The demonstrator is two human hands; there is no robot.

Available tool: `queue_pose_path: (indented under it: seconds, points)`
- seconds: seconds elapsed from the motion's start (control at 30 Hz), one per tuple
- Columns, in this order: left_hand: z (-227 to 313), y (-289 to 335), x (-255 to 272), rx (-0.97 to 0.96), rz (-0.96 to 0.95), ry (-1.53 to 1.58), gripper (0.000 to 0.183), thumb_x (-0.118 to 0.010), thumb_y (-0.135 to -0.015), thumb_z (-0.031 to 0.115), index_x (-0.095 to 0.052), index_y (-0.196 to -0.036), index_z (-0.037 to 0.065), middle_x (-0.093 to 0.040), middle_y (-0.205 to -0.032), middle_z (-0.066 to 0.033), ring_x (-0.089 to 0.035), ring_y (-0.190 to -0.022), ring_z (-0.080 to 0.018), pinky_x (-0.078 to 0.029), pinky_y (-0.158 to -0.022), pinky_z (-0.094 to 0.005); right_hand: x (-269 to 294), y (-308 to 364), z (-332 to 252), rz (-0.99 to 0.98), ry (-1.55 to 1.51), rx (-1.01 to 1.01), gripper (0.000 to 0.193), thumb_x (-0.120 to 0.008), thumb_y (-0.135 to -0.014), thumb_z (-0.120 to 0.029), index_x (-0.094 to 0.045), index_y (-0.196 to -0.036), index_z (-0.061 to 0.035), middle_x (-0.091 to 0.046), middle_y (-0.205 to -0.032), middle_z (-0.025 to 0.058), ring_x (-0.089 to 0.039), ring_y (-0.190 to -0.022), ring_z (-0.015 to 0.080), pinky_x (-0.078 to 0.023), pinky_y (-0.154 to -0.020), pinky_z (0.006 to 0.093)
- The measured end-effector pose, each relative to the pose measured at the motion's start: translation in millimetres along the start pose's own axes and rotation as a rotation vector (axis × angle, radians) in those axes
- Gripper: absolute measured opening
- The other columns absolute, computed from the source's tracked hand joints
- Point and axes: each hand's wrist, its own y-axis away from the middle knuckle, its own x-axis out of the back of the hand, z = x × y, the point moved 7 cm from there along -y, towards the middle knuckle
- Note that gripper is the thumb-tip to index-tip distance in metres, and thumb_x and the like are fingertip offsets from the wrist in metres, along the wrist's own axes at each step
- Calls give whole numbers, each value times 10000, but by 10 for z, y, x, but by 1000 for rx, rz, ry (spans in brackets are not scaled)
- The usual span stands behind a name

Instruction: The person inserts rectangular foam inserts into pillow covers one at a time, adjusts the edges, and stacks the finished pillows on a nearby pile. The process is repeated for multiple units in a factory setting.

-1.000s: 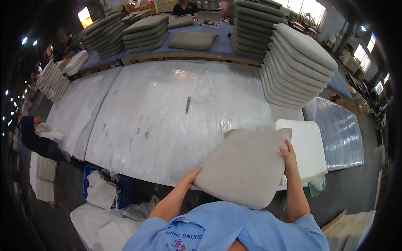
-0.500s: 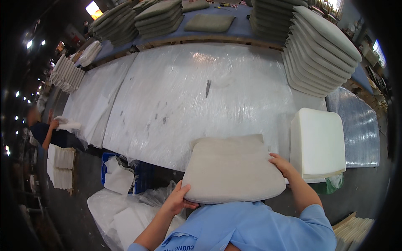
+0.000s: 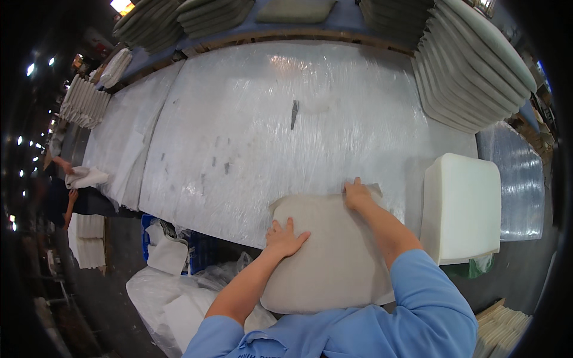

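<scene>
A grey-beige fabric-covered seat cushion [image 3: 325, 262] lies against my front at the near edge of the plastic-wrapped table. My left hand [image 3: 285, 240] rests on its upper left part, open, with fingers spread. At the cushion's far edge, my right hand [image 3: 358, 196] has its fingers bent over the fabric rim, which it appears to pinch; the fingertips are partly hidden. A loose fabric flap [image 3: 376, 190] sticks up beside that hand.
White foam pads [image 3: 462, 206] are stacked at right, below a tall pile of grey cushions [image 3: 471, 71]. A dark strip [image 3: 294, 114] lies on the table [image 3: 239, 107]. Plastic-wrapped white material [image 3: 173, 304] and a blue crate [image 3: 203, 250] stand lower left. A co-worker [image 3: 71, 188] handles white material.
Both hands have left the cushion's sides. My left hand moved up onto its top face, and my right hand moved left to its far edge. The cushion has come slightly nearer me.
</scene>
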Motion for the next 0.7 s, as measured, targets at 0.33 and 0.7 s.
queue_pose_path:
  seconds: [0.33, 0.7]
  points:
    - [570, -736, 136, -301, 510, 53, 804, -646, -952, 451, -355, -1590, 58, -228, -1667, -282, -208, -1532, -523, -126, -1239, -651, 74, 116, 180, 410, -434, 76, 118, -545, -1022, -143, -537, -1105, -59, -686, -1117, 186, -663, -1016, 415, -497, -849, 517]
    - [841, -1180, 244, -513, 589, 103, 193, -648, -956, 149, -550, -1087, 46, -653, -1091, -188, -592, -1139, -372, -359, -1084, -581, -7, -254, 321, 122, -488, -41, 318, -709, -918, -338, -720, -945, -21, -731, -965, 205, -682, -955, 401, -516, -829, 477]
